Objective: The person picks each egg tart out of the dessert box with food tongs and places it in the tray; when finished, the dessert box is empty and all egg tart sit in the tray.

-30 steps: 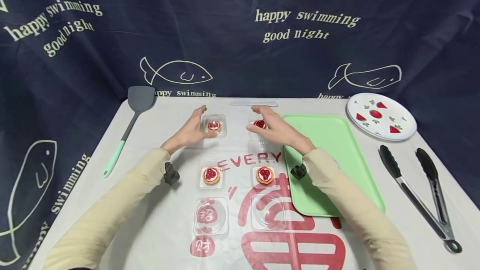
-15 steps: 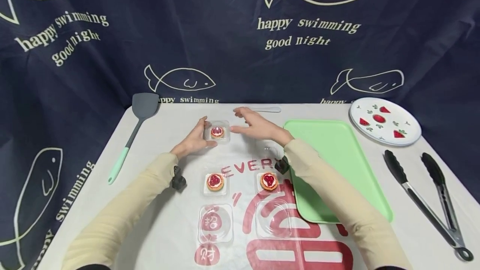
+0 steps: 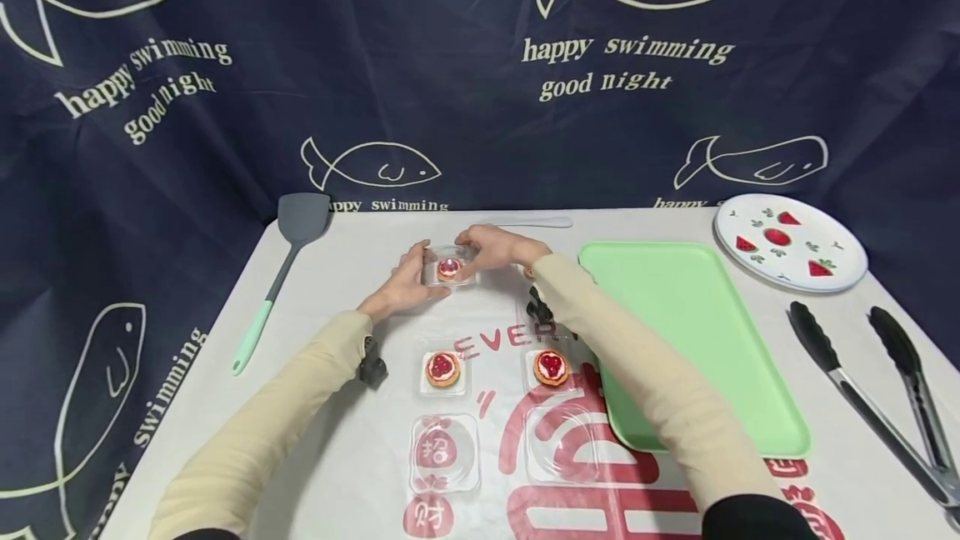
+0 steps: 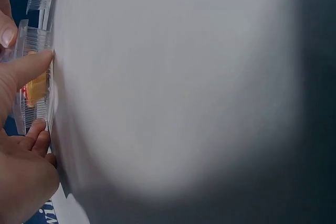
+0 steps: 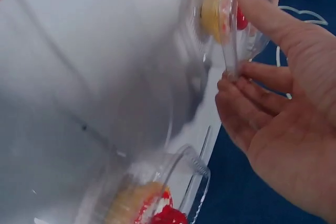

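At the back left of the table is a clear plastic box (image 3: 430, 275) holding a small red-topped tart (image 3: 450, 268). My left hand (image 3: 403, 285) holds the box at its left side, thumb on one wall and fingertips at the lower corner, as the left wrist view shows. From the right, my right hand (image 3: 495, 247) pinches the box's rim; its thumb (image 5: 262, 11) lies over the clear domed lid (image 5: 257, 38). Another boxed tart (image 5: 139, 203) shows lower in the right wrist view; in the head view the right sleeve mostly hides it.
Two boxed tarts (image 3: 442, 369) and two clear square plastic pieces (image 3: 459, 469) are nearer the front. A green tray (image 3: 697, 340) lies under the right forearm. Around are tongs (image 3: 862, 398), a watermelon-patterned plate (image 3: 795, 269), a turner (image 3: 288, 248) and a pale flat utensil (image 3: 540, 222).
My right hand has moved left from the back right boxed tart to the back left one and taken its rim. My left hand has stayed at that box. The head view has shifted slightly.
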Demonstrator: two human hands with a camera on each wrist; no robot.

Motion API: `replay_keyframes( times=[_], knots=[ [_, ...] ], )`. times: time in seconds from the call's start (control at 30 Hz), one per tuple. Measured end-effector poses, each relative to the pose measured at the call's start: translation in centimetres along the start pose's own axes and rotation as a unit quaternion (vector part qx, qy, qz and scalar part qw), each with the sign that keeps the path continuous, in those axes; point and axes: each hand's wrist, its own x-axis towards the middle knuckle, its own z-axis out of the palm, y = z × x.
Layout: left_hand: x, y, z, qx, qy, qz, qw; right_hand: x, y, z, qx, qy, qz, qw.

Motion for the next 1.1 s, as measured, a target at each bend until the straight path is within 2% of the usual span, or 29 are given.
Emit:
replay_keyframes(
  times=[0.13,0.27,0.5,0.87,1.1],
  knots=[
    [0.1,0.1,0.1,-0.007,-0.008,-0.011,0.9999,0.6,0.4,-0.2,0.007,-0.007,0.004,0.9999],
    [0.3,0.0,0.1,-0.006,-0.010,-0.013,0.9998,1.0,0.6,-0.2,0.012,-0.009,-0.016,0.9998],
    [0.5,0.1,0.0,0.018,-0.019,0.001,0.9996,1.2,1.3,-0.1,0.036,-0.003,-0.042,0.9985],
    [0.7,0.2,-0.2,0.034,-0.019,0.005,0.9992,1.0,0.8,-0.1,-0.018,0.028,-0.030,0.9990],
    [0.8,0.4,-0.2,0.039,-0.018,0.000,0.9991,0.9,0.5,-0.2,-0.038,0.034,-0.031,0.9982]
  ],
)
